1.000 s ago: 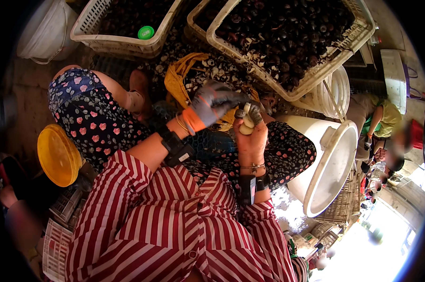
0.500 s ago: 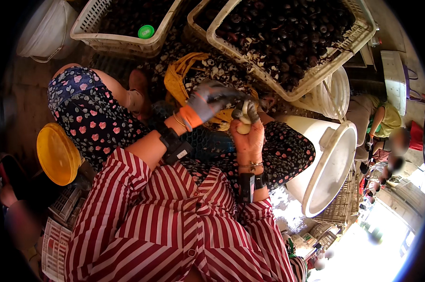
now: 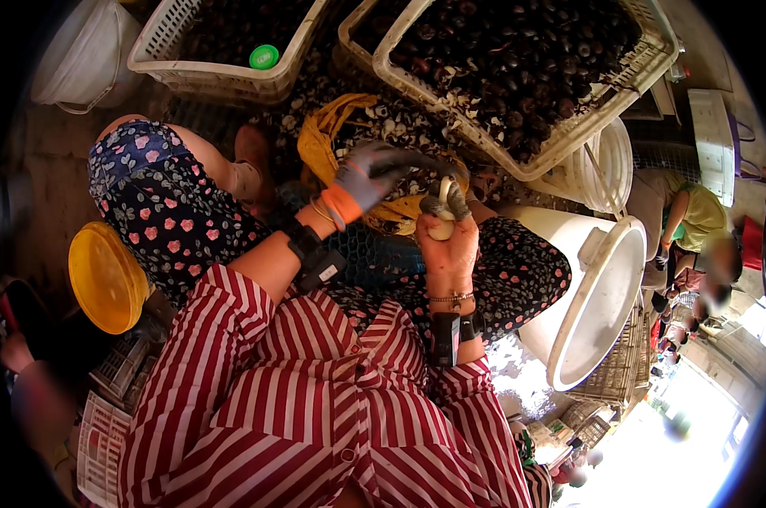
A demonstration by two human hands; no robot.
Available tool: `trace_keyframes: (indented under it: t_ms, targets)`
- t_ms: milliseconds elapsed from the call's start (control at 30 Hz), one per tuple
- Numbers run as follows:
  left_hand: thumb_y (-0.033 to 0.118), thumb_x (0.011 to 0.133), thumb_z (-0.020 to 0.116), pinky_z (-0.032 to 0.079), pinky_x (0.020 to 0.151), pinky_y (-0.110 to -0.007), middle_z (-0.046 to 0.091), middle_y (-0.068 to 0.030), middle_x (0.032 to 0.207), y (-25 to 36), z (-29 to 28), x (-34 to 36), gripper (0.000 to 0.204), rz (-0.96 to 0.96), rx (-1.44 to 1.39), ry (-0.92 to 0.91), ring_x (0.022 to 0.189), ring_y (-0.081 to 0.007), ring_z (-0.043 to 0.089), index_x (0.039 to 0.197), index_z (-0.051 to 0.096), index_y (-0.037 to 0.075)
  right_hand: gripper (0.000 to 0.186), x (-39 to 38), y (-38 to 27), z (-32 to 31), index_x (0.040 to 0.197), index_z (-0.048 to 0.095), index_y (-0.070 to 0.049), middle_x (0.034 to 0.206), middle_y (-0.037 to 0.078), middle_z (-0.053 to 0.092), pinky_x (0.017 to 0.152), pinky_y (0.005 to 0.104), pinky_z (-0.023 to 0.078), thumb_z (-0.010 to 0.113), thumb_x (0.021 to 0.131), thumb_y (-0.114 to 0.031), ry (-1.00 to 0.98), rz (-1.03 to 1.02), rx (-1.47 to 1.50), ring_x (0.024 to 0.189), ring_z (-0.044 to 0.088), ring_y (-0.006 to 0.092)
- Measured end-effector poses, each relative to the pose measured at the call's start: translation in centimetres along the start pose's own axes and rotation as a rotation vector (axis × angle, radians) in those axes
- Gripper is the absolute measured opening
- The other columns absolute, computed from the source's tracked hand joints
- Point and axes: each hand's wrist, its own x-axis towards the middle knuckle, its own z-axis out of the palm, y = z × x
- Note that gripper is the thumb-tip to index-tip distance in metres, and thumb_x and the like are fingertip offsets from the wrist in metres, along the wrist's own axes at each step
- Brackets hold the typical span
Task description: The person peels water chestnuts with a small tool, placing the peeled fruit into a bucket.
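My left hand (image 3: 374, 178), in a grey glove with an orange cuff, reaches right across my lap. Its fingers are drawn together; their tips blur into the dark background, so what they hold is unclear. My right hand (image 3: 447, 237) is palm up, with dark covers on some fingers. It is closed around a small pale handle-like tool (image 3: 445, 191), whose rounded end rests in the palm. Beneath both hands lies a yellow bag (image 3: 319, 140) near white peelings (image 3: 391, 127). Beyond it, a large pale crate (image 3: 518, 173) holds many dark round water chestnuts (image 3: 518, 59).
Another pale crate (image 3: 222, 76) of dark chestnuts, with a green lid (image 3: 264, 57), stands far left. A big white bucket (image 3: 599, 305) tilts by my right knee. A yellow bucket (image 3: 104, 279) sits at my left. A co-worker in yellow-green (image 3: 700, 216) bends at right.
My left hand has shifted slightly, and its fingertips have drawn a little away from the right hand. The pale tool in my right hand now points more upright.
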Motion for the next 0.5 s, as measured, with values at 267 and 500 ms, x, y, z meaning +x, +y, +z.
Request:
trace_keyframes:
  t_ms: [267, 500]
  targets:
    - [0.009, 0.074, 0.067, 0.046, 0.078, -0.038, 0.063, -0.0087, 0.087, -0.7, -0.3, -0.1, 0.027, 0.075, 0.16, 0.001, 0.082, -0.0263, 0.058, 0.101, 0.068, 0.013, 0.017, -0.7, 0.7, 0.6, 0.091, 0.048, -0.003, 0.095, 0.008, 0.052, 0.055, 0.0288, 0.047, 0.042, 0.077, 0.003, 0.077, -0.389, -0.538, 0.077, 0.05, 0.0142]
    - [0.006, 0.074, 0.065, 0.046, 0.083, -0.041, 0.062, -0.0093, 0.089, -0.6, -1.3, -0.1, 0.033, 0.046, 0.241, 0.063, 0.082, -0.0298, 0.057, 0.103, 0.067, 0.022, 0.009, -1.4, 0.7, 1.6, 0.082, 0.045, -0.003, 0.087, 0.007, 0.051, 0.052, 0.024, 0.047, 0.046, 0.076, 0.004, 0.068, -0.477, -0.749, 0.061, 0.049, 0.01]
